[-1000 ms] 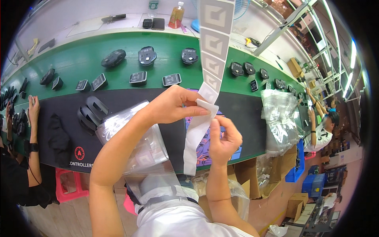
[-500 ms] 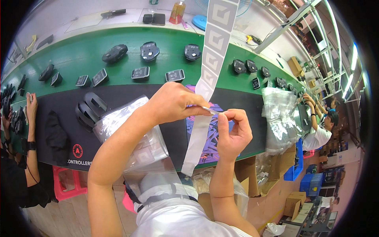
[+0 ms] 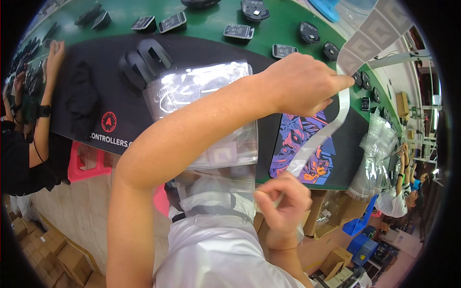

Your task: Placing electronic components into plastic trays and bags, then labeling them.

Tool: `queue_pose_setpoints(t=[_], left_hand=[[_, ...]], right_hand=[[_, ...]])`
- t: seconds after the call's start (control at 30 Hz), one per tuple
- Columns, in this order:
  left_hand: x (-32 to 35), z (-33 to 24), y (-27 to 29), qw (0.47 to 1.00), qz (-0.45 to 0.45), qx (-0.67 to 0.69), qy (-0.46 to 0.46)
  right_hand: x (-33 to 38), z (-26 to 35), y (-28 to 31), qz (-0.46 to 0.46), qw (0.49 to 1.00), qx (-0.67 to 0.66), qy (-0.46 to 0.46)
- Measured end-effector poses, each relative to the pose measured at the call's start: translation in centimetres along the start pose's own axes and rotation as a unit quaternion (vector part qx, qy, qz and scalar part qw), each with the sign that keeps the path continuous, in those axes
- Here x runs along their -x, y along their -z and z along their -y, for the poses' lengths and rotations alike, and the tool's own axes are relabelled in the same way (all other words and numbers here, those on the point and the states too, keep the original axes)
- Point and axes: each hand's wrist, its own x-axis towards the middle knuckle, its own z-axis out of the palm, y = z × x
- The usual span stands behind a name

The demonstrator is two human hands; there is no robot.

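My left hand (image 3: 307, 84) stretches across to the right over the bench and is closed, its fingertips pinching a long strip of stickers (image 3: 367, 43) with grey square marks on a pale backing. Below the fingers the plain backing hangs and curves toward my right hand (image 3: 284, 201). That hand is closed near the front edge, fingers curled to the thumb; what they hold, if anything, cannot be made out. Under my left forearm lie clear plastic bags (image 3: 206, 79), one with a grey square sticker (image 3: 223, 153). A purple and orange patterned pad (image 3: 302, 139) lies beneath the strip.
A black mat (image 3: 192, 50) covers the near part of the green bench (image 3: 125, 12). Black computer mice (image 3: 254, 9) and small black blocks (image 3: 238, 31) line its far side. More clear bags (image 3: 377, 153) lie right. A co-worker's hand (image 3: 55, 57) is at left.
My left hand has moved right with the sticker strip. My right hand has dropped toward the front edge, apart from the left. The view has shifted, so the bench sits higher.
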Motion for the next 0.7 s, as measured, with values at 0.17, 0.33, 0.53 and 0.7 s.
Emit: queue_pose_setpoints(t=[0.17,0.33,0.53,0.7], left_hand=[[-0.4,-0.2,-0.4,1.000,-0.008,-0.015,0.000],[-0.2,-0.3,-0.4,0.999,0.024,-0.025,0.014],[-0.6,-0.5,-0.5,0.999,0.031,-0.039,0.020],[-0.6,-0.4,-0.2,0.998,0.038,-0.048,0.017]], right_hand=[[1.3,-1.2,-1.3,0.058,0.996,-0.009,-0.063],[1.1,-1.1,-1.2,0.057,0.994,0.011,-0.089],[1.1,-1.1,-1.4,0.078,0.991,0.023,-0.103],[0.8,-1.2,-1.6,0.069,0.991,0.027,-0.111]])
